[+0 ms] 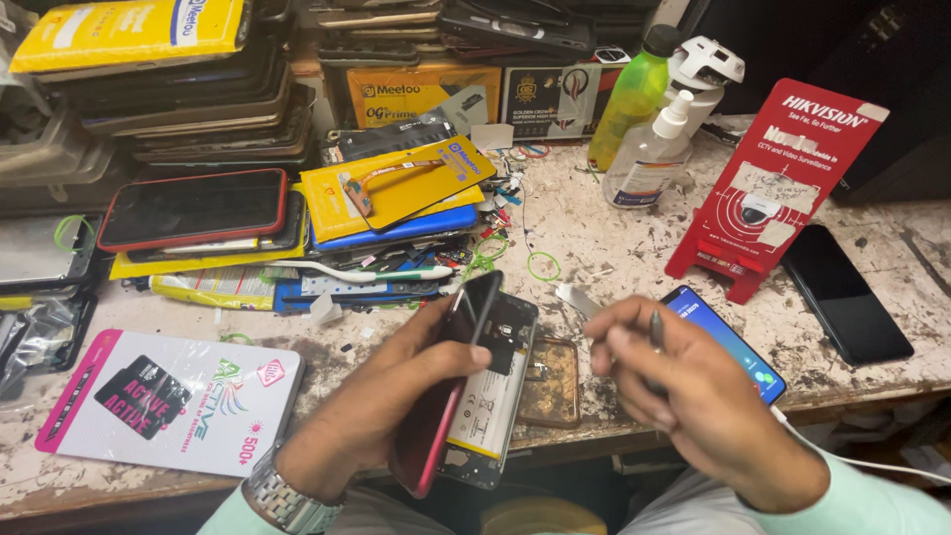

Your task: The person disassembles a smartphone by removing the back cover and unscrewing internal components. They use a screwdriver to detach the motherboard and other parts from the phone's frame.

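Mid-disassembly, by the look of it: opened phone (pixel 485 396) tilted over the near edge of the counter (pixel 614 238), battery and board exposed, red back cover (pixel 441 396) swung away from it on the left. Left hand (pixel 381 396) clenched around both, thumb across the cover's upper end. Just right of the phone, right hand (pixel 684 386) pinching a thin metal tool (pixel 656 332), tip up. Beyond that hand, a lit blue phone (pixel 728 342); against the opened phone's right side, a clear case (pixel 553 381). Next, probably: tool tip brought carefully to the exposed inside, steady left grip needed.
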